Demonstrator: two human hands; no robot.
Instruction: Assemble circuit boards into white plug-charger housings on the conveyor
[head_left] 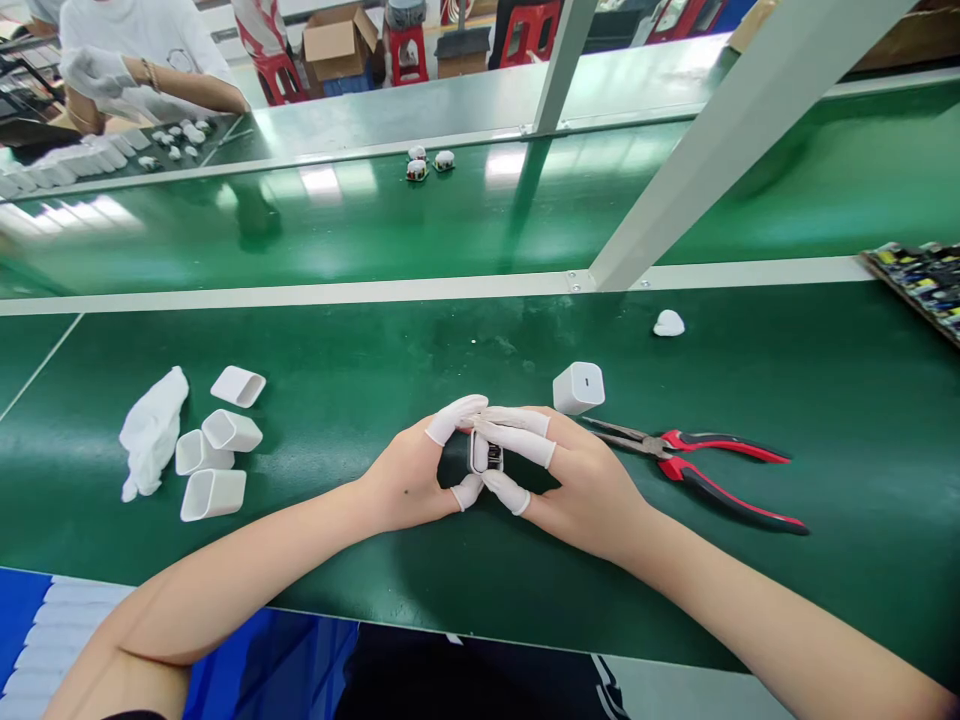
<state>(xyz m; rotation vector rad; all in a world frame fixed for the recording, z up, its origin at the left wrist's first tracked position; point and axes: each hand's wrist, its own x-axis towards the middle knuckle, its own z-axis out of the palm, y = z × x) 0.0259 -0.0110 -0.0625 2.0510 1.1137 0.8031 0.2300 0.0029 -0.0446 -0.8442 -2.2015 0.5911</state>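
My left hand [409, 475] and my right hand [574, 475] meet at mid-bench, white finger cots on their fingertips. Between them they pinch a small charger part [482, 452], white and silvery with dark pieces at its right side; fingers cover much of it. Just beyond my right hand, a white charger [579, 388] stands with a narrow port slot facing up. Long-nose pliers [664, 446] with red and black handles lie spread to the right. Left of my hands are several hollow white charger casings [214, 495], beside a crumpled white cloth or glove [154, 435].
A small white lump [669, 323] lies near the back rail [300, 296]. A slanted post [697, 190] rises from that rail. Circuit boards [922, 280] sit at the right edge. Small assemblies [430, 163] rest on the green strip behind. Across it, a gloved co-worker [142, 60] sits.
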